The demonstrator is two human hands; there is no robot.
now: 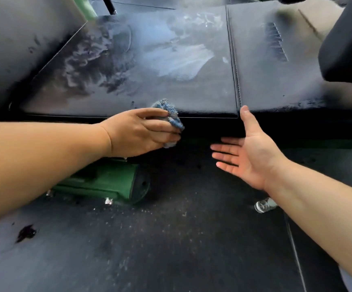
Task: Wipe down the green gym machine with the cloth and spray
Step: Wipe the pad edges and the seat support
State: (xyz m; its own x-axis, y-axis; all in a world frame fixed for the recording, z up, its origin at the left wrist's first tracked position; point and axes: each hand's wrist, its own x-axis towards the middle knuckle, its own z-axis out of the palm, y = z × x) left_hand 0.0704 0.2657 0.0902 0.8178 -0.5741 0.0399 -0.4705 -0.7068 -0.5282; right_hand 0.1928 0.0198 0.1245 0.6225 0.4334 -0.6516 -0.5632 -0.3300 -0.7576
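Note:
A black padded bench [150, 60] of the green gym machine fills the upper view, with wet smears across its top. My left hand [141, 132] grips a crumpled blue cloth [172, 114] and presses it against the pad's front edge. My right hand [246, 152] hovers open, palm up, fingers spread, just below the front edge near the pad's seam [235, 66]. The machine's green frame foot [107, 182] sits on the floor under my left forearm. A clear bottle [264, 205], partly hidden behind my right forearm, lies on the floor.
Dark rubber floor [171, 239] with pale specks and a dark stain [25, 232] at the left. Another black pad [347, 39] juts in at the upper right. Bolts [108, 200] hold the green foot to the floor.

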